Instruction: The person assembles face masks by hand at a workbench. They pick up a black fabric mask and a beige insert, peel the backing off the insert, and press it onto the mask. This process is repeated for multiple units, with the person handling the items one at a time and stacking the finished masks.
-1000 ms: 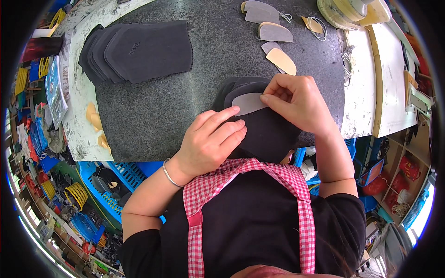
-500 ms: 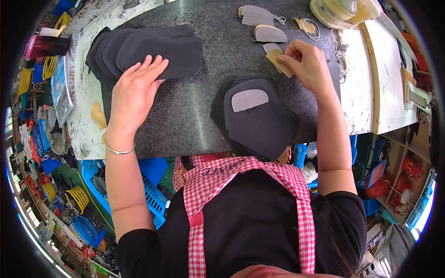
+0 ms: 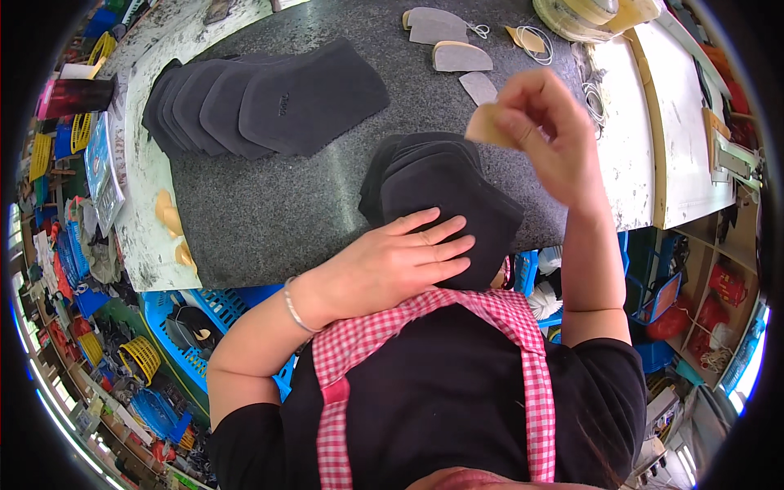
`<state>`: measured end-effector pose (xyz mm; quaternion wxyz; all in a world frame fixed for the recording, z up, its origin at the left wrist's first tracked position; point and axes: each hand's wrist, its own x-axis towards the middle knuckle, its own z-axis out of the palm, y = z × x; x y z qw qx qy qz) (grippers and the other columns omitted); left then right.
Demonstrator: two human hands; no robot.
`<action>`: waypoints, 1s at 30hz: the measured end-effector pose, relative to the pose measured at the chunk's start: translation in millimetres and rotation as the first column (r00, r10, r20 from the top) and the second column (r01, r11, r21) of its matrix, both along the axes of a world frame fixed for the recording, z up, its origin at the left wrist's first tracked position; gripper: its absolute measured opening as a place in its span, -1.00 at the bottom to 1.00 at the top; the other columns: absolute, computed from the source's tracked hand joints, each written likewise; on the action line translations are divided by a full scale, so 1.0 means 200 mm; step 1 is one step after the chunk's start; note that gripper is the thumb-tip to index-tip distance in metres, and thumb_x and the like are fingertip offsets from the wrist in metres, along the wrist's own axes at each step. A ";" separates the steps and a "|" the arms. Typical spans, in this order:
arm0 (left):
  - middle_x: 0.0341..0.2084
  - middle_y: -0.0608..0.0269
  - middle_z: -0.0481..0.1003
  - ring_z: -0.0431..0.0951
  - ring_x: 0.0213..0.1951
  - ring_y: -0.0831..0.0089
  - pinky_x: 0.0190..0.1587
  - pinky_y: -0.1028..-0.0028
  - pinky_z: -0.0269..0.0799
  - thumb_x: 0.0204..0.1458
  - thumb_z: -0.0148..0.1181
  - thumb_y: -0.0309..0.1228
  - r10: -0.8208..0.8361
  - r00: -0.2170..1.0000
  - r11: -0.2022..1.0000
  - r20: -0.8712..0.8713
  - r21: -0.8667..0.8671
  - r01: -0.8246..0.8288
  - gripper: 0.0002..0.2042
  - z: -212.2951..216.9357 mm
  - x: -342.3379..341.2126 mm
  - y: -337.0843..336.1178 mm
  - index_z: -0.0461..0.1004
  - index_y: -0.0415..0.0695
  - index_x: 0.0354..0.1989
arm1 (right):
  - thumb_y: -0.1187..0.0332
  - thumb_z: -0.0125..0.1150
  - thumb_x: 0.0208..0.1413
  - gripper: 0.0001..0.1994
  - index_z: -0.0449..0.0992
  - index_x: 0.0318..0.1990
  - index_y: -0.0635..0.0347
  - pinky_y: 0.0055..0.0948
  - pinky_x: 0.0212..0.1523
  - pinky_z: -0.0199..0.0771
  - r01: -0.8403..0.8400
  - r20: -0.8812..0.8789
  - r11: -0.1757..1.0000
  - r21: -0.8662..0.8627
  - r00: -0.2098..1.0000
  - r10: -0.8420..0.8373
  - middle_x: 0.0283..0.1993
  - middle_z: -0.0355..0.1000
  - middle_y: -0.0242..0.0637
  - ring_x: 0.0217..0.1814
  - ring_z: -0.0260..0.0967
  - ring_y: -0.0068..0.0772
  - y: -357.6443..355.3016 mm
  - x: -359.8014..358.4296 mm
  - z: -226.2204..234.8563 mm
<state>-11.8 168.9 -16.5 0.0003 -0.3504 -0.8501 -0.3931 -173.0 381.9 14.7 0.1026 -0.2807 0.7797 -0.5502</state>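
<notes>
My left hand lies flat, fingers stretched out, on the near stack of dark grey sheet pieces. These cut pieces have rounded ends and sit close to my apron. Above the stack's right side, my right hand pinches a small tan paper-like piece between thumb and fingers; motion blurs it slightly. Just beyond that hand lies a small grey patch. On the far left, a fanned-out pile of similar dark pieces has a piece with a small printed mark on top.
A black speckled work board covers much of the white table. Farther off are grey half-round patches, a tan scrap with a white string loop and a pale round container. Blue baskets stand below the table edge.
My left hand has moved from the far-left pile to the near stack. The grey patch on that stack's top no longer shows. My right hand has lifted the tan piece toward me.
</notes>
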 end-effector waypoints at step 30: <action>-0.22 0.02 0.66 0.69 -0.29 0.51 -0.32 0.57 0.61 0.34 0.14 -0.58 0.284 0.798 0.510 0.532 0.621 -0.596 -0.92 0.08 -0.06 -0.15 0.53 -0.32 -0.20 | 0.36 0.01 0.48 -0.88 0.42 -0.06 0.19 -0.36 -0.03 0.46 -0.021 0.381 0.584 -0.811 0.739 0.556 -0.19 0.53 -0.26 -0.13 0.45 -0.37 -0.03 0.10 -0.02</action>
